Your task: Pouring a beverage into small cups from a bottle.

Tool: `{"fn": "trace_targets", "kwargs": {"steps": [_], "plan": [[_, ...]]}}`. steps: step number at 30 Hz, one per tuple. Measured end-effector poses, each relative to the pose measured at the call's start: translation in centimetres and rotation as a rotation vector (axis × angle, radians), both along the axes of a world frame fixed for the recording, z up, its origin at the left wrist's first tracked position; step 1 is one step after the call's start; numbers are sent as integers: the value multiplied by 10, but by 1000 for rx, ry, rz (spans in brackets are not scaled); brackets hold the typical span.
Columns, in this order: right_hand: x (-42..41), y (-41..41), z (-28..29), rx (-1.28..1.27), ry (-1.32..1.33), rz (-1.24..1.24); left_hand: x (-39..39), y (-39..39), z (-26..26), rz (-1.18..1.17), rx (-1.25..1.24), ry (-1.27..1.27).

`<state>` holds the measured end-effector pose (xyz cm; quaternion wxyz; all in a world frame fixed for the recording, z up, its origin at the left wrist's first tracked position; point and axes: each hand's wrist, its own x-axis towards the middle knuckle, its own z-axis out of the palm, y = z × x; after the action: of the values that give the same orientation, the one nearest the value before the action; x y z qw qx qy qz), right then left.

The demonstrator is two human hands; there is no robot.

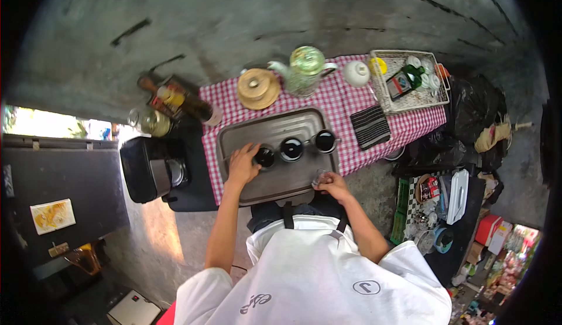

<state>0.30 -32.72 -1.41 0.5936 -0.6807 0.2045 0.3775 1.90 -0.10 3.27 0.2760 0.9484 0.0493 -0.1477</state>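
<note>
A brown rectangular tray [272,189] lies on a table with a red-and-white checked cloth [347,99]. Three cups of dark liquid stand on it in a slanting row: a left cup [265,157], a middle cup [291,149] and a right cup [325,141]. My left hand [243,163] is at the left cup, thumb and fingers against its rim side; how firmly it grips cannot be told. Over the tray's near right corner, my right hand [334,186] holds a small clear glass object [322,177] between thumb and fingers.
Behind the tray stand a round wooden lidded container [258,89], a teapot [306,70] and a white rounded vessel [356,74]. A striped black cloth [370,126] lies to the right, beside a white wire basket [417,105] with bottles. Bottles and a black appliance [145,167] are left.
</note>
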Motion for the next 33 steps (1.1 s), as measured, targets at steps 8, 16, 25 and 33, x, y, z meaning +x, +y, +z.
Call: {"fn": "trace_targets", "kwargs": {"steps": [8, 16, 25, 33], "plan": [[122, -139, -1, -371, -553, -52, -16, -98, 43, 349, 58, -301], [171, -156, -50, -575, -1095, 98, 25, -234, 71, 160, -126, -550], [167, -160, -53, -554, -1179, 98, 76, -312, 36, -146, -285, -252], [178, -174, -42, -474, -1060, 244, 135, -344, -14, -163, -270, -130]]}}
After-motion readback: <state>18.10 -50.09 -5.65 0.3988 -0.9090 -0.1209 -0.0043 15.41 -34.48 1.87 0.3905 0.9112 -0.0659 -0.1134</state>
